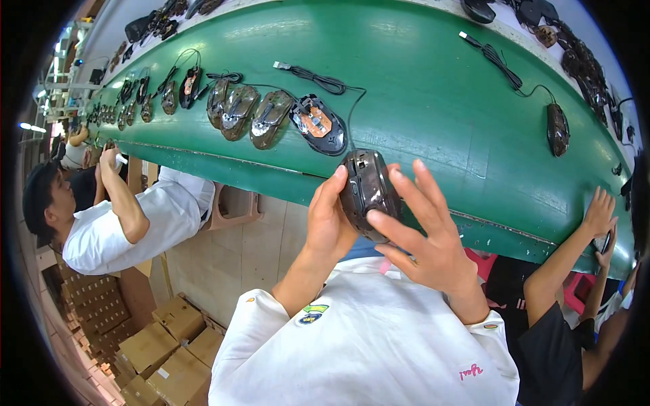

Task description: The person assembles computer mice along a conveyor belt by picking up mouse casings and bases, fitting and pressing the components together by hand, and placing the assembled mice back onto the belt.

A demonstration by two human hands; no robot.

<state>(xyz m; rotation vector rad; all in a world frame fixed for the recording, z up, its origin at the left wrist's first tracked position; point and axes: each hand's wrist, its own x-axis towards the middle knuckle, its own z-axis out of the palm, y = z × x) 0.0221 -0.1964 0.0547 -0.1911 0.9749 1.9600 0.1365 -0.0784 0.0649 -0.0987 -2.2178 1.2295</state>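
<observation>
A dark, translucent-shelled computer mouse (365,189) is held up in front of my chest, just off the near edge of the green work surface. My left hand (328,220) grips it from the left, thumb along its upper side and the other fingers mostly hidden behind. My right hand (433,233) has its fingers spread, with one fingertip resting on the shell. A thin cable runs from the mouse to a coiled cord (321,80). Beyond it lies an opened mouse base (318,127) with a copper-coloured board, beside loose brown top shells (271,120).
The green work surface (433,88) curves across the front, with more mice and shells toward the left. At the right lies a corded mouse (557,130). A person in white (135,227) sits left; another person's hand (598,211) is at right. Cardboard boxes (179,379) stand lower left.
</observation>
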